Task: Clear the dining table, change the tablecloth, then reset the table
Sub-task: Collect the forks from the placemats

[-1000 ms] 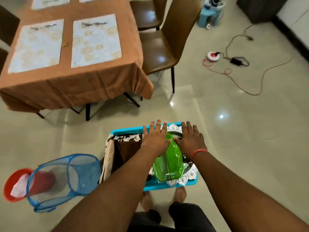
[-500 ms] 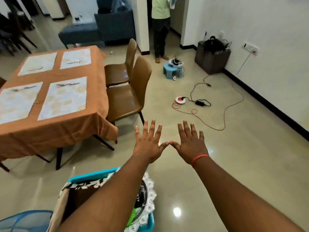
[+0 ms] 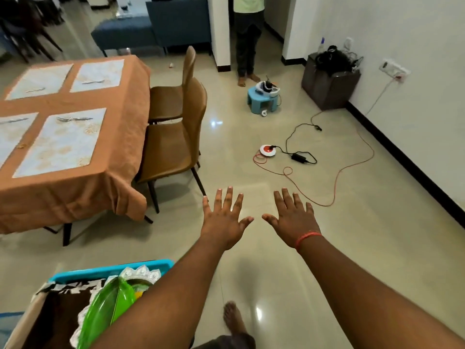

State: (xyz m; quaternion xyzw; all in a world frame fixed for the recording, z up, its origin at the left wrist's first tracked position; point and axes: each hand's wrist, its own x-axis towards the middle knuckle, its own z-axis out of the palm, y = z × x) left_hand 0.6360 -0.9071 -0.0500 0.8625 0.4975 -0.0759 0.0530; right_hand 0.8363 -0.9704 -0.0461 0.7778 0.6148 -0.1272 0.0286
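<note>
While both arms reach forward over the floor, the left hand (image 3: 221, 220) and the right hand (image 3: 293, 219) hover side by side, palms down, fingers (image 3: 227, 197) spread straight and holding nothing; the two thumbs point toward each other with a small gap between them. A red thread band (image 3: 307, 238) circles the right wrist.

At the lower left a turquoise basket (image 3: 113, 269) sits on the floor under the left forearm. Inside it lie a green plate (image 3: 108, 308), a white lace-edged piece (image 3: 141, 273) behind the plate and a dark brown folded cloth (image 3: 60, 313) with a patterned edge. A bare foot (image 3: 234, 317) stands just right of the basket.

The desk (image 3: 65, 222) stands at the left, well apart from the hands, covered by an orange-brown tablecloth (image 3: 83, 190) that hangs over its near edge and corner. Four pale placemats lie on it; the nearest placemat (image 3: 63, 144) carries cutlery (image 3: 74, 119) at its far end. Two brown chairs (image 3: 173, 144) are pushed in along the desk's right side.

Farther off on the floor lie a red and white round socket (image 3: 268, 150), a black adapter (image 3: 300, 157) and an orange cord (image 3: 334, 177) looping toward the wall. A small blue stool (image 3: 261, 100) stands near another person's bare feet (image 3: 247, 79), and a dark box (image 3: 329, 84) sits by the white wall.
</note>
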